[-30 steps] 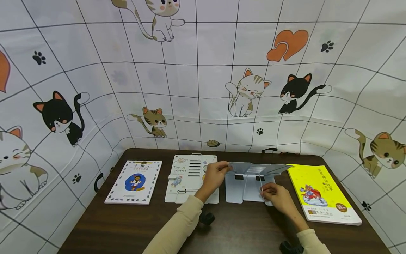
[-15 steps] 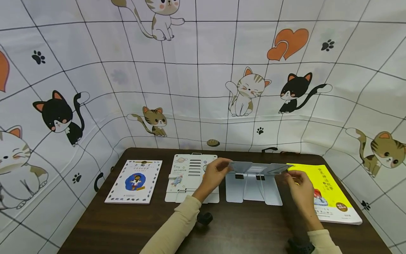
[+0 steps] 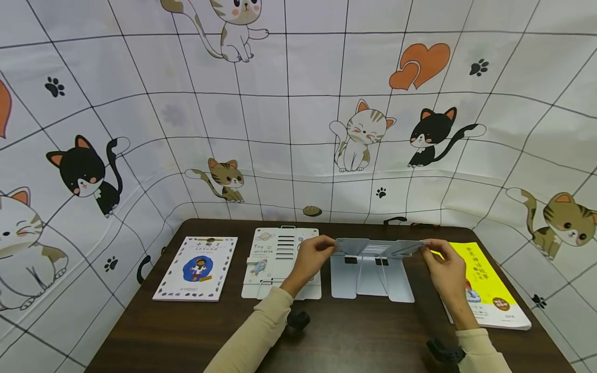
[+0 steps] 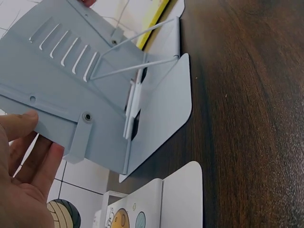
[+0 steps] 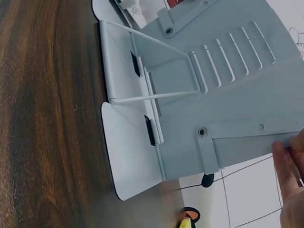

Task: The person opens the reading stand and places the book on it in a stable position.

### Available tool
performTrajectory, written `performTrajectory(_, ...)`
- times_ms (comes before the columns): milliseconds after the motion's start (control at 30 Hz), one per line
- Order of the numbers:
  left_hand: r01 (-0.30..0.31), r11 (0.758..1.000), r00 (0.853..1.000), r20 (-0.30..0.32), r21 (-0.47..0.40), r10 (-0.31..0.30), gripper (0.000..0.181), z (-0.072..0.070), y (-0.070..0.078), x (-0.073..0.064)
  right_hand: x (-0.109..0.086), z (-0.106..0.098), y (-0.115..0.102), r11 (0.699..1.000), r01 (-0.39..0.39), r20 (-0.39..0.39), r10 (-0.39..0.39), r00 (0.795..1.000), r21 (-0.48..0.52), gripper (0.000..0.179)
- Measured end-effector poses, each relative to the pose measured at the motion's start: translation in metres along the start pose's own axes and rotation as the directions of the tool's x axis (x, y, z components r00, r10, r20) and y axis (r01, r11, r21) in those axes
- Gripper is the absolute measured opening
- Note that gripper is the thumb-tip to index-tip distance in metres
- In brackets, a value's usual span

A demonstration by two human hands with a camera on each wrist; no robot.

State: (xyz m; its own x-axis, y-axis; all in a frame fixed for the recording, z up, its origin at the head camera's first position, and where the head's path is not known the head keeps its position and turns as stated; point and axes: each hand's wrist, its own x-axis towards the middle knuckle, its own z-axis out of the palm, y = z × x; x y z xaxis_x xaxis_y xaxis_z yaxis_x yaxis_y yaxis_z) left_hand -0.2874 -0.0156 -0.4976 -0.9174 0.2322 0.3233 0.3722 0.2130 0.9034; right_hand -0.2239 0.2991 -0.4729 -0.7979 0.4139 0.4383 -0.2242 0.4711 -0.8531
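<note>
A light grey metal book stand (image 3: 342,282) stands on the table, its back panel (image 3: 356,246) raised and tilted above the flat base. My left hand (image 3: 309,263) pinches the panel's left edge; in the left wrist view the thumb (image 4: 21,124) lies on the near face with fingers behind. At the opposite edge, my right hand (image 3: 446,274) pinches the panel, partly cut off in the right wrist view. A wire support (image 5: 154,96) runs from the base to the slotted part of the panel.
Left of it lies a white book stand (image 3: 263,256) printed "Tiny universe". A white book (image 3: 219,272) lies at the far left of the dark wooden table (image 3: 354,342), and a yellow book (image 3: 489,280) at the right, partly behind my right hand. A cat-print curtain (image 3: 308,119) hangs behind.
My right hand has left the wire support near the base, moved up and right, and taken hold of the panel's right edge. The left hand stays at the left edge.
</note>
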Motion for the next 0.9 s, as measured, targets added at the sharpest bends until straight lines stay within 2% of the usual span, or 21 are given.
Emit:
performTrajectory(267, -0.031, 0.999, 0.999, 0.016, -0.015, 0.031, 0.011, 0.002, 0.004, -0.008, 0.012, 0.005, 0.003, 1.000, 0.028, -0.037, -0.028, 0.999, 0.000, 0.017)
performTrajectory(433, -0.103, 0.994, 0.994, 0.046, 0.025, 0.102, 0.012, 0.004, 0.012, -0.018, 0.028, 0.016, 0.009, 0.999, 0.032, -0.033, -0.032, 0.999, 0.010, 0.016)
performTrajectory(533, -0.182, 0.982, 0.981, 0.072, 0.041, 0.179, 0.013, 0.008, 0.014, -0.022, 0.040, 0.024, 0.013, 0.999, 0.046, -0.018, -0.045, 0.999, 0.024, 0.014)
performTrajectory(667, -0.280, 0.959, 0.956, 0.102, 0.046, 0.274, 0.016, 0.016, 0.015, -0.028, 0.057, 0.035, 0.020, 0.997, 0.055, 0.027, -0.056, 0.998, 0.053, 0.015)
performTrajectory(800, -0.331, 0.943, 0.939, 0.116, 0.036, 0.325, 0.017, 0.027, 0.016, -0.035, 0.072, 0.045, 0.023, 0.991, 0.050, 0.123, -0.065, 0.990, 0.121, 0.018)
performTrajectory(900, -0.355, 0.934, 0.929, 0.123, 0.033, 0.349, 0.018, 0.036, 0.021, -0.040, 0.083, 0.053, 0.023, 0.981, 0.045, 0.212, -0.085, 0.974, 0.187, 0.019)
